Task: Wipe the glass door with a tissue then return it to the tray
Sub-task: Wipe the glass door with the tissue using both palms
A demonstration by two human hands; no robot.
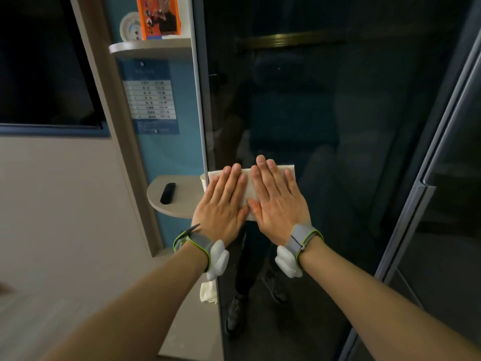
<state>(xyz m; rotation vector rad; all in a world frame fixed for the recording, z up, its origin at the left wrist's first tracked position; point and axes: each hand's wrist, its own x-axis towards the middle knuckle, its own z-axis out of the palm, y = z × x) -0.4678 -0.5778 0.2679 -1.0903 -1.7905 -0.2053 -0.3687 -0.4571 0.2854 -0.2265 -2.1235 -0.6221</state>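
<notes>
While both my palms lie flat against the dark glass door (338,126), a white folded tissue (248,188) is pinned between them and the pane; my left hand (221,204) covers its left part, my right hand (279,201) its right part, and the two sit side by side, thumbs nearly touching over the tissue's middle; the fingers (235,175) of both hands are stretched out straight and spread only a little, pressing rather than gripping, so nothing is curled around the tissue; its upper right corner shows bare beyond my right fingertips, and its left edge reaches the door's pale metal frame (200,100). Each wrist wears a grey band edged in green with a white block on it (217,259). Left of the frame, a rounded shelf (179,204) sticks out from the blue wall, bearing a black remote (168,193); higher up, a second shelf (148,46) carries an orange picture card (158,16) and a small white plate (130,27); a blue printed notice (151,100) hangs between the two shelves. Low beside the frame, a crumpled whitish wad (208,291) lies; I cannot tell what it rests on.
</notes>
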